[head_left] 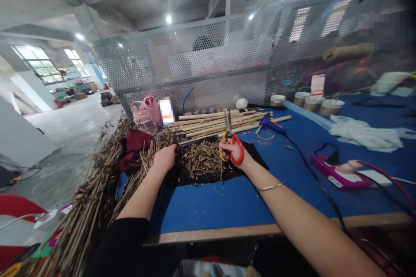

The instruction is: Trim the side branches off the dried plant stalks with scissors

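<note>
My right hand [232,150] is closed on a pair of scissors [238,149] with red and yellow handles, blades pointing up and partly apart. A short thin stem [221,169] hangs just below its fingers. On the left, my left hand [165,158] reaches over a bundle of dried stems [143,166] with its fingers curled; what they hold, if anything, is hidden. Between the hands, a heap of brown dried plant pieces [203,160] lies on a black cloth [256,156].
Long peeled sticks [208,126] lie behind the heap. Rightward are a blue glue gun [271,124], a purple power strip [338,175], white plastic [360,132] and several tubs [331,107]. A pink bag [144,114], maroon cloth [134,147] and larger stem bundle [87,199] sit left. A perforated metal screen [195,60] stands behind.
</note>
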Motion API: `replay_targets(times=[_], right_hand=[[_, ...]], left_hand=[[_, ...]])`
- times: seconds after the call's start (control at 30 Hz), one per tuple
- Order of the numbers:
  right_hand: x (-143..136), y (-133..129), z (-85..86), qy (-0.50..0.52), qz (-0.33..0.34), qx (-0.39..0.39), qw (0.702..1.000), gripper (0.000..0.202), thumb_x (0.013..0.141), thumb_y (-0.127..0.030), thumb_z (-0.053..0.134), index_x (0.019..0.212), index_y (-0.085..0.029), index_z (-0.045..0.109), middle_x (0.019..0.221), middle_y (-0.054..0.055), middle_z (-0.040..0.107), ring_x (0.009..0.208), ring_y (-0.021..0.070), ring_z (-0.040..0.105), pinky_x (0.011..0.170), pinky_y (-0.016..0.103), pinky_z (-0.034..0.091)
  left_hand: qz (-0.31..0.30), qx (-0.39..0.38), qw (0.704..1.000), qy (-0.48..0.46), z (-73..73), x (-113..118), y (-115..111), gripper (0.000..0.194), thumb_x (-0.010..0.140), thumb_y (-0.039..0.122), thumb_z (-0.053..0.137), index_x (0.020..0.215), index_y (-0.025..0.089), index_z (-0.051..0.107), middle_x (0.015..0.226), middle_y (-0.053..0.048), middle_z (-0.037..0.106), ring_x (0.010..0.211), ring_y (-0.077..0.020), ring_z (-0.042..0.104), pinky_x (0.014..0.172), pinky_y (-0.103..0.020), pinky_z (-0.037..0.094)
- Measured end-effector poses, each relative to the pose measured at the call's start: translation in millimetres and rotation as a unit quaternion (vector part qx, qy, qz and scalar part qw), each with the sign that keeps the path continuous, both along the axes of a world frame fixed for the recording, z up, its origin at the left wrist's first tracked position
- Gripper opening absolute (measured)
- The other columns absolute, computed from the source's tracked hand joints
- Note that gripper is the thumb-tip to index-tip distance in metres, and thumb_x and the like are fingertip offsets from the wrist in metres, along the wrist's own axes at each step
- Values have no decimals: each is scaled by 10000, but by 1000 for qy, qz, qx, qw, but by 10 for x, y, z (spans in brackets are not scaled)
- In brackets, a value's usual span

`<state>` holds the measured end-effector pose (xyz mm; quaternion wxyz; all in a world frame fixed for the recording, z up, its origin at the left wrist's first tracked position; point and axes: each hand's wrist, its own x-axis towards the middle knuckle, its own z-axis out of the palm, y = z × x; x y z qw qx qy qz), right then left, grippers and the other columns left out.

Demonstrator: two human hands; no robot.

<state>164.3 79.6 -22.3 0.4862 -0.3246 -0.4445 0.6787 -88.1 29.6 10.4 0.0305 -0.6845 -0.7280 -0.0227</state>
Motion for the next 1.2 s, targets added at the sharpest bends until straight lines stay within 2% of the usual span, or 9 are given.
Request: replay_targets(times=[0.2, 0.5, 0.6, 0.7, 0.77, 0.83, 0.93, 1.07, 1.2], right_hand=[[8, 1, 0, -9, 0, 3, 1000, 312, 555, -269, 701, 671, -186, 423, 520, -59, 527, 388, 57, 448, 335, 145, 277], [13, -6, 14, -10, 2, 0, 1000, 318, 551, -281, 705, 656, -186, 420, 510, -59, 525, 385, 56, 440, 339, 149, 280], [-8, -57, 47, -16, 9, -1, 1000, 321, 556, -286, 711, 667, -187, 427, 519, -56, 527, 389, 59, 448, 345, 153, 289], [-76, -159, 104, -24, 33, 14, 999, 320, 575, -306, 704, 673, -194, 421, 535, -53, 535, 389, 59, 444, 350, 161, 294], [-145, -253, 147, -38, 37, 39, 998, 314, 578, -315, 701, 681, -197, 429, 525, -57, 523, 388, 64, 440, 350, 171, 297], [-215, -350, 182, -47, 23, 64, 997, 304, 564, -306, 710, 686, -197, 453, 490, -77, 467, 380, 60, 419, 359, 181, 320], [-290, -455, 200, -70, 11, 89, 993, 286, 572, -304, 704, 671, -199, 458, 505, -73, 458, 394, 69, 427, 370, 200, 351], [-300, -458, 172, -122, 15, 89, 988, 302, 632, -387, 659, 727, -224, 423, 486, -80, 448, 360, 100, 435, 363, 237, 368], [-201, -372, 153, -262, -38, 192, 945, 296, 670, -430, 627, 679, -206, 433, 566, -48, 463, 490, 99, 435, 479, 237, 374]], left_hand=[[-55, -7, 998, -20, -18, 171, 35, 421, 805, 101, 403, 1168, 278, 520, 1115, -81, 603, 1016, -201, 565, 849, -312, 424], [-22, -17, 998, -64, -20, 278, -26, 387, 799, 117, 422, 1136, 250, 557, 1036, -100, 632, 965, -210, 582, 833, -311, 428], [11, 76, 988, -133, 4, 443, -121, 399, 808, 114, 391, 1173, 205, 526, 1033, -119, 628, 971, -218, 577, 847, -330, 421], [-1, 194, 930, -312, 61, 640, -257, 313, 840, 197, 385, 1109, 151, 537, 1027, -118, 621, 957, -195, 572, 859, -323, 416], [-49, 75, 882, -462, 90, 769, -341, 321, 820, 344, 455, 1047, 136, 544, 833, -96, 653, 735, -167, 615, 698, -296, 470], [-69, -78, 801, -589, 97, 878, -392, 487, 766, 392, 536, 1159, 121, 440, 767, -79, 649, 626, -143, 611, 571, -255, 463], [-76, -140, 714, -682, 63, 969, -395, 729, 675, 332, 653, 1273, 115, 297, 643, -13, 619, 568, -118, 598, 522, -207, 428], [-99, -113, 645, -749, -15, 966, -366, 748, 649, 337, 671, 1268, 107, 321, 599, 12, 595, 539, -104, 582, 510, -194, 410], [-79, -79, 640, -760, -43, 901, -417, 629, 668, 341, 654, 1202, 136, 391, 678, -6, 605, 550, -107, 596, 460, -173, 398]])
